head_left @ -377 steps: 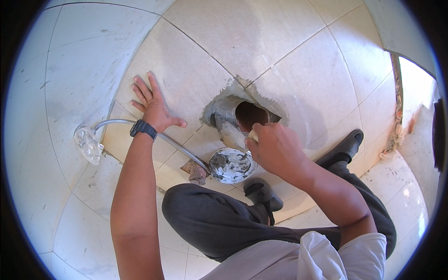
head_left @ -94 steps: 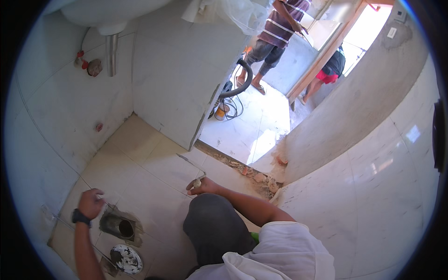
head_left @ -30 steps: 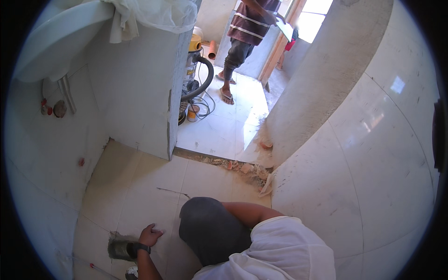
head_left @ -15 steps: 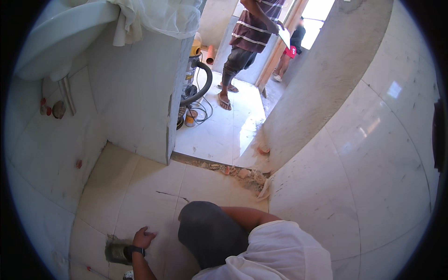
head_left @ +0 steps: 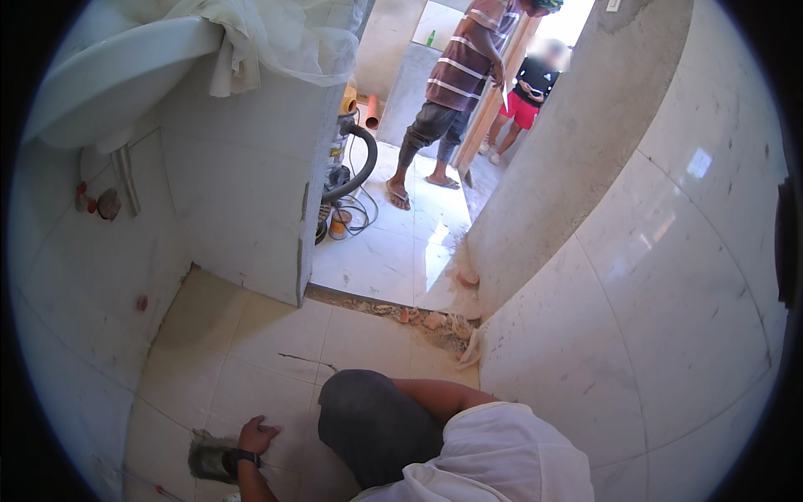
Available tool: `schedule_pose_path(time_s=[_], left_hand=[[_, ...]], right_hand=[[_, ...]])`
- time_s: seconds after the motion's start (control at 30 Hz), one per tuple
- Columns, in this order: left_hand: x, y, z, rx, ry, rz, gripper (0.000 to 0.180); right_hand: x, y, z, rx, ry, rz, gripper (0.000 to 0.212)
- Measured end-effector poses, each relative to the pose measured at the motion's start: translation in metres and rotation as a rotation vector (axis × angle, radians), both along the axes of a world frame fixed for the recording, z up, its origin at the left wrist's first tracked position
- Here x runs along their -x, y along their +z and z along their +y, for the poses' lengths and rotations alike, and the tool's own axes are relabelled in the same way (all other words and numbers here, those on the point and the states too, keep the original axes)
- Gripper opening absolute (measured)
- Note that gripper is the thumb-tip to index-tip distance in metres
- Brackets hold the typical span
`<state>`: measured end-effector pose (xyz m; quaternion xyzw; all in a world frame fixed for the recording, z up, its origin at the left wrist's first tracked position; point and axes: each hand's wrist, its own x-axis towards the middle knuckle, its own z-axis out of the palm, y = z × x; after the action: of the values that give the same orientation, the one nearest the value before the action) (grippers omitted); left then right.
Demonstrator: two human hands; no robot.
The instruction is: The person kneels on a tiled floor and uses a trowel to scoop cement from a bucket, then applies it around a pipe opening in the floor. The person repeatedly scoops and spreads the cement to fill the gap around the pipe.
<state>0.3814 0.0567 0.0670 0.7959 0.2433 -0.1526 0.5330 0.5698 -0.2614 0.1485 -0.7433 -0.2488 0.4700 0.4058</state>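
Holding my left hand just beside the dark, rough-edged rectangular hole in the cream tiled floor, I have its fingers loosely apart with nothing visible in them, the black wristwatch overlapping the opening's right side. My right hand is hidden behind my dark grey trousered knee (so I cannot tell whether it grips the thin, dark, slightly curved tool poking out there). If I put weight on that left arm, my wrist could slip inward or knock loose edge crumbs down.
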Motion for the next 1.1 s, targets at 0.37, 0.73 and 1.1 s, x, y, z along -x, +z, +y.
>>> schedule_pose_path(time_s=[0.37,0.73,1.1], left_hand=[[0.004,-0.005,0.005,-0.024,0.036,0.003,0.078],[0.001,-0.012,0.004,-0.009,0.042,0.028,0.075],[0.005,-0.010,0.005,0.097,-0.067,0.028,0.072]], right_hand=[[0.001,-0.004,0.008,0.005,0.030,0.020,0.054],[-0.001,-0.005,0.007,0.013,0.048,0.026,0.055],[-0.001,-0.003,0.004,0.051,0.053,-0.018,0.057]])
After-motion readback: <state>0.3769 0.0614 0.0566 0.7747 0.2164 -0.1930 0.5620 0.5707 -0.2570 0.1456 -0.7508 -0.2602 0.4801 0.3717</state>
